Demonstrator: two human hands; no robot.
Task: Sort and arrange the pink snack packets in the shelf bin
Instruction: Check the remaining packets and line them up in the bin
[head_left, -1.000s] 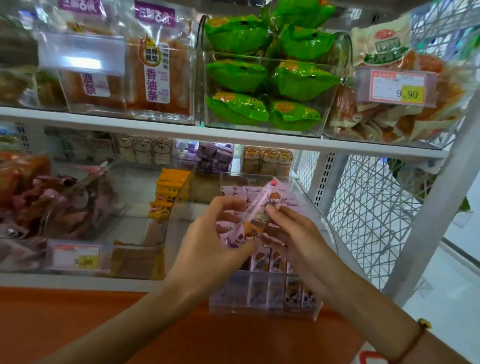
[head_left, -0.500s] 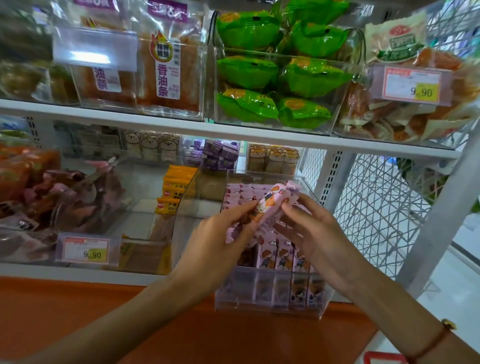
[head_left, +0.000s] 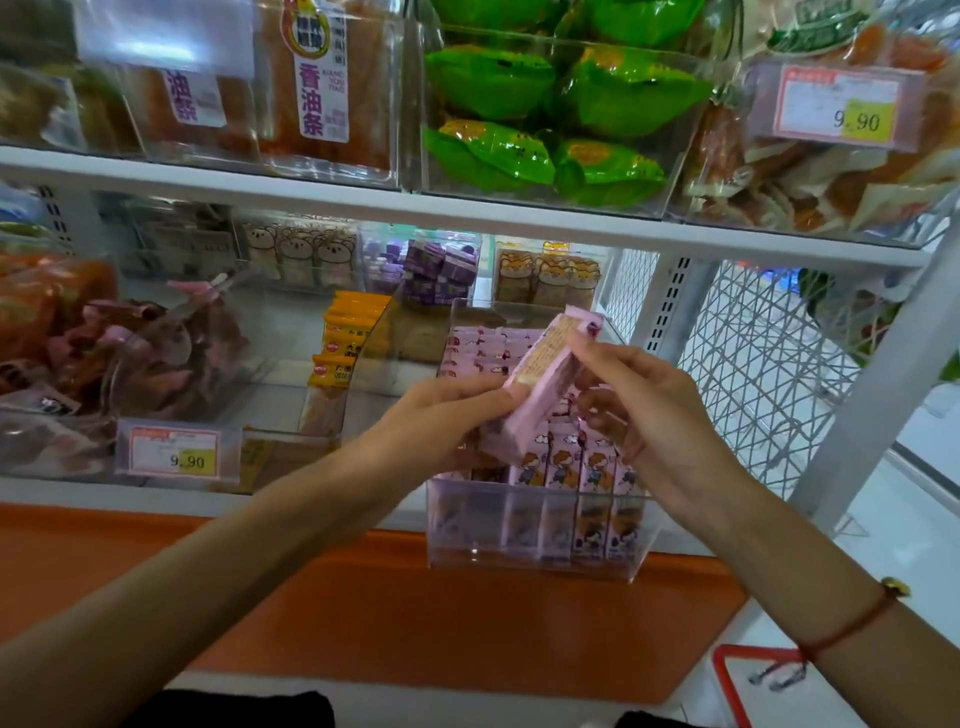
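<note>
Currently held: one long pink foil snack packet (head_left: 540, 387), tilted, upper end toward the back of the shelf, printed back panel facing up. Left hand (head_left: 441, 421) grips its lower end, fingers curled under; right hand (head_left: 644, 415) pinches its upper part between thumb and fingertips. Packet hovers just above the clear acrylic shelf bin (head_left: 535, 535), which sits directly below both hands.

Contents of bin: upright row of matching pink packets with cartoon figures (head_left: 571, 467) at the front, beneath the right hand; flat-lying pink packets (head_left: 478, 351) stacked at the back, beyond the left hand.

Handling note, as judgement: turn the packet so its cartoon face matches the front row, stand it upright, and slide it into a gap without knocking neighbours over. Foil is likely slippery; keep both ends supported until it seats.

Surroundings: white metal shelf (head_left: 363, 202) above the hands; clear bin of green wrapped snacks (head_left: 545, 119) above that; yellow packets (head_left: 343, 343) left of the hands; orange ledge (head_left: 363, 597) below the forearms; white wire mesh panel (head_left: 753, 374) to the right.
</note>
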